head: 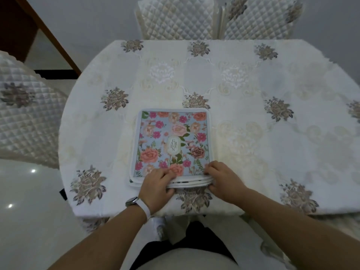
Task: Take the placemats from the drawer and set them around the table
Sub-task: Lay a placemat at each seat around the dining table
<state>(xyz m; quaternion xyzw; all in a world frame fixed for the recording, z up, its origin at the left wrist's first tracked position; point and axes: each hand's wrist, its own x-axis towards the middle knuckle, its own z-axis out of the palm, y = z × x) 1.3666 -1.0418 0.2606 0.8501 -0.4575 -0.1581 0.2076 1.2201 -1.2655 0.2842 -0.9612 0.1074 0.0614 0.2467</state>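
Note:
A stack of several square placemats (172, 141) lies on the table near its front edge. The top mat has a light blue face with pink and orange flowers, a white border and an oval label in the middle. My left hand (158, 185) grips the stack's near edge at the left, fingers on top and thumb under the layers. My right hand (223, 180) grips the same edge at the right corner, fingers curled over the mats. The near edges of the mats fan apart slightly between my hands.
The table (253, 133) wears a cream cloth with embroidered grey-brown flowers. Two quilted chairs (175, 18) stand at the far side and another chair (25, 117) at the left. Glossy white floor lies at the lower left.

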